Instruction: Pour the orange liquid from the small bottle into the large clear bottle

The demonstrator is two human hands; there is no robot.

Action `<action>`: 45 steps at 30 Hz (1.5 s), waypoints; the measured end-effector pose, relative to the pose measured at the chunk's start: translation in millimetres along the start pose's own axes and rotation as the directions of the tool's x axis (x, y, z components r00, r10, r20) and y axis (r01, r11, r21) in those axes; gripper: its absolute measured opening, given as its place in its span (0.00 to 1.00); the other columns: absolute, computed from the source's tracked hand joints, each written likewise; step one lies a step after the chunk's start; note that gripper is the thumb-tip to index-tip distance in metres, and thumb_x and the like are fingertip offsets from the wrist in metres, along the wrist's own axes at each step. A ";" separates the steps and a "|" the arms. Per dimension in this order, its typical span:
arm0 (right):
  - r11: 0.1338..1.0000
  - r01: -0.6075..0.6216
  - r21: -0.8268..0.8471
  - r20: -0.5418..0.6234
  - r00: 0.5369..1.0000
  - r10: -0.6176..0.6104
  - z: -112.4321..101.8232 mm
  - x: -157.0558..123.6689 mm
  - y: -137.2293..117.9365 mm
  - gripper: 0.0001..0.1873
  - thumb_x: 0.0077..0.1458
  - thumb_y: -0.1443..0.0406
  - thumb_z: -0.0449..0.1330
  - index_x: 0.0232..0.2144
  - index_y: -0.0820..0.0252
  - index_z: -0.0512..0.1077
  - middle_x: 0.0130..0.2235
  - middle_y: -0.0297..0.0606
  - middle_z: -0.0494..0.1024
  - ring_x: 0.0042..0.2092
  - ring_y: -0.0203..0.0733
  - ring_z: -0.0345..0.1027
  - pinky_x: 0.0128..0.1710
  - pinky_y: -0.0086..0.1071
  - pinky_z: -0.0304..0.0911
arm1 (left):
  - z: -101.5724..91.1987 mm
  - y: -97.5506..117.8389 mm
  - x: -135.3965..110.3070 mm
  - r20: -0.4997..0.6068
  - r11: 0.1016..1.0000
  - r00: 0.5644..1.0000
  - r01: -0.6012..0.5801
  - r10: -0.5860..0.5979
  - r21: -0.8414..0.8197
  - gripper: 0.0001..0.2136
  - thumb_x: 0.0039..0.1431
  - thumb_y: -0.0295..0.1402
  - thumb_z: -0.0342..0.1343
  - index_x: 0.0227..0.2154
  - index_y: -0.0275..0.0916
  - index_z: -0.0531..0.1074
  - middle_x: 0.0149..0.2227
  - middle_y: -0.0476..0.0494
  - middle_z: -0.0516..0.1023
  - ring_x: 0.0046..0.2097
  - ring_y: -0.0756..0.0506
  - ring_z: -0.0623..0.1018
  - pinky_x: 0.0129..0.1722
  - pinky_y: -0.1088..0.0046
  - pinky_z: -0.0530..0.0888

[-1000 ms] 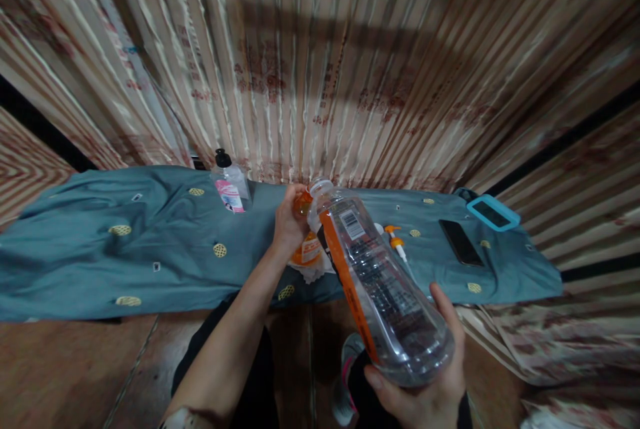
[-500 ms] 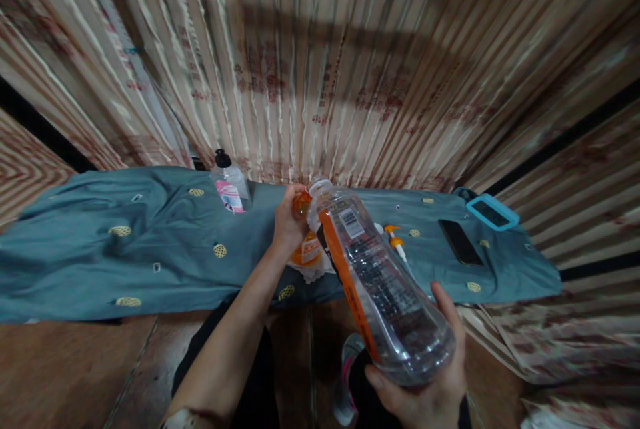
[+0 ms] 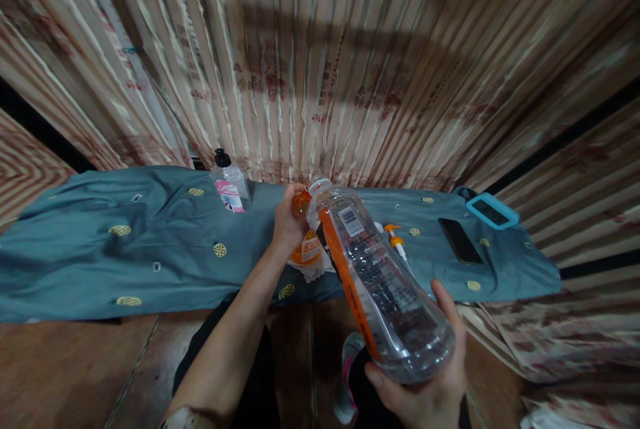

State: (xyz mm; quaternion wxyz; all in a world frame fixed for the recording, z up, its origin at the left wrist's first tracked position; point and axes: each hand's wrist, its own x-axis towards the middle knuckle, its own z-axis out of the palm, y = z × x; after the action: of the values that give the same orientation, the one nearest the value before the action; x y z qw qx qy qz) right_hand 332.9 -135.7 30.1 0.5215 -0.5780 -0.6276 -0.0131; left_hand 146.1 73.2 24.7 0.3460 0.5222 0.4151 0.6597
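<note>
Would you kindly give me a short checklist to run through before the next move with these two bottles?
1. Right hand grips the big clear bottle at its base: ok.
2. Left hand closed around the small orange bottle: ok.
3. Big bottle's neck lined up with the orange bottle's opening: cannot tell, the hand hides it.
4. Big bottle uncapped: cannot tell.
5. Orange pump head lies apart on the blue cloth: ok.
6. Black phone lies well to the side of the bottles: ok.
</note>
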 end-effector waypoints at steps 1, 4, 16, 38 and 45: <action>1.000 0.015 -0.003 0.007 1.000 -0.015 -0.3 0.4 0.2 0.60 0.43 0.43 0.70 0.69 0.66 0.53 0.54 0.49 0.71 0.47 0.51 0.72 0.38 0.38 0.72 | 0.0 0.4 -0.2 0.003 1.000 1.000 0.005 -0.005 -0.006 0.12 0.48 0.38 0.64 0.34 0.42 0.69 0.31 0.52 0.78 0.33 0.48 0.76 0.36 0.72 0.72; 1.000 0.016 0.015 0.016 1.000 -0.016 -0.3 0.8 0.5 0.60 0.43 0.44 0.70 0.69 0.66 0.52 0.54 0.50 0.70 0.46 0.50 0.72 0.36 0.37 0.72 | -0.3 2.2 -0.7 0.009 1.000 1.000 0.019 -0.019 -0.008 0.12 0.48 0.37 0.64 0.34 0.42 0.69 0.31 0.52 0.78 0.33 0.47 0.76 0.36 0.72 0.72; 0.999 0.002 0.035 0.013 1.000 -0.002 -0.3 -1.9 3.0 0.61 0.41 0.45 0.71 0.69 0.66 0.52 0.55 0.51 0.70 0.45 0.51 0.73 0.35 0.38 0.72 | 0.2 -2.5 0.7 -0.009 0.999 0.999 0.050 -0.050 -0.022 0.10 0.51 0.37 0.63 0.34 0.42 0.70 0.29 0.53 0.77 0.32 0.47 0.77 0.34 0.72 0.73; 1.000 0.005 0.004 0.002 1.000 -0.005 2.5 -2.7 1.4 0.61 0.41 0.44 0.70 0.69 0.67 0.53 0.53 0.50 0.71 0.46 0.51 0.73 0.38 0.39 0.73 | 0.6 -0.3 0.2 0.012 1.000 1.000 0.006 -0.006 -0.009 0.12 0.48 0.37 0.65 0.34 0.42 0.69 0.29 0.53 0.77 0.32 0.48 0.76 0.34 0.73 0.71; 0.998 -0.058 0.016 -0.014 0.998 0.058 4.4 -4.8 -1.7 0.61 0.41 0.43 0.70 0.69 0.64 0.53 0.55 0.50 0.71 0.47 0.54 0.72 0.39 0.41 0.72 | 1.0 0.7 0.8 0.008 0.997 0.998 0.056 -0.056 -0.055 0.10 0.52 0.39 0.62 0.34 0.42 0.70 0.30 0.52 0.77 0.32 0.48 0.76 0.34 0.72 0.72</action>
State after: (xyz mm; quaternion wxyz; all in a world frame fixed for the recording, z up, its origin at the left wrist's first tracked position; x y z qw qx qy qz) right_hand 327.8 -136.9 25.8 0.5307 -0.5919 -0.6066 0.0026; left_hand 146.9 73.8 25.8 0.3800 0.5029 0.4101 0.6592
